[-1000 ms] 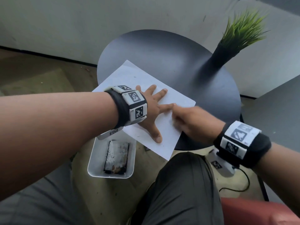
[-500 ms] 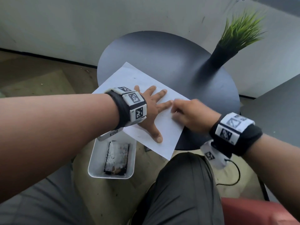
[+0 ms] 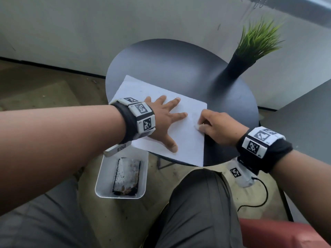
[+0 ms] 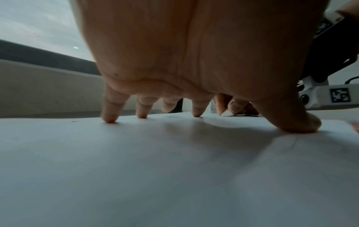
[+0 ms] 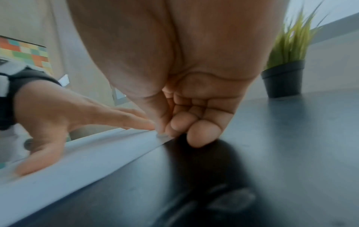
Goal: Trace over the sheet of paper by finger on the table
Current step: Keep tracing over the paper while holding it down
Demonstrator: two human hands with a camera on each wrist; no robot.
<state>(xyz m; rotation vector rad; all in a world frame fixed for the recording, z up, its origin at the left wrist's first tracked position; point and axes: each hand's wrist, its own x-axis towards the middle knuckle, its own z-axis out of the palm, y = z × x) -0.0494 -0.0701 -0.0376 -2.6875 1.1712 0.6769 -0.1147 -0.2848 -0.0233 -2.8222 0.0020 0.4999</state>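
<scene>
A white sheet of paper (image 3: 143, 90) lies on the round black table (image 3: 170, 59), its near corner past the rim. My left hand (image 3: 164, 119) presses flat on the sheet with fingers (image 4: 108, 118) spread and the thumb toward me. My right hand (image 3: 215, 126) sits at the paper's right edge with its fingers curled. Thumb and forefinger pinch a small white piece (image 3: 197, 127) against the sheet, also visible as the white piece (image 4: 227, 113) in the left wrist view. In the right wrist view the right hand (image 5: 194, 122) straddles the edge of the paper (image 5: 77, 161).
A potted grass plant (image 3: 238, 67) stands at the table's far right. On the floor below the left wrist sits a white tray (image 3: 100, 176) holding a dark slab. My knee is under the table's near rim, a red seat (image 3: 277, 233) at lower right.
My right forefinger, stretched toward the left forefinger a second ago, has curled in, and the hand has drawn back to the paper's right edge. The left hand has stayed put.
</scene>
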